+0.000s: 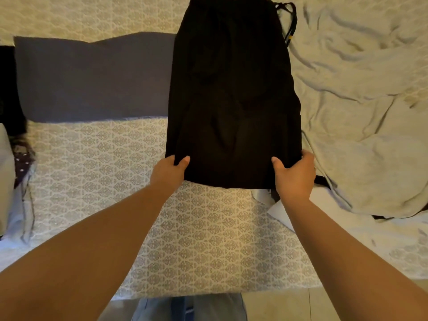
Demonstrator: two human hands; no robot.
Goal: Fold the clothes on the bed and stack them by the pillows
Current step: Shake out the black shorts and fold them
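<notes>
A black garment [234,89] with a drawstring [290,24] at its far end lies lengthwise on the patterned bed sheet [111,172]. My left hand [170,171] pinches its near left corner, thumb on top of the cloth. My right hand [295,176] grips its near right corner the same way. The near hem is lifted slightly off the sheet. A flat dark grey garment [92,77] lies to the left, partly under the black one.
A crumpled pale cloth [361,117] covers the right side of the bed. Dark dotted fabric [22,158] and other clothes sit at the left edge. A white piece [280,210] lies by my right wrist. The bed's near edge [208,295] meets the floor below.
</notes>
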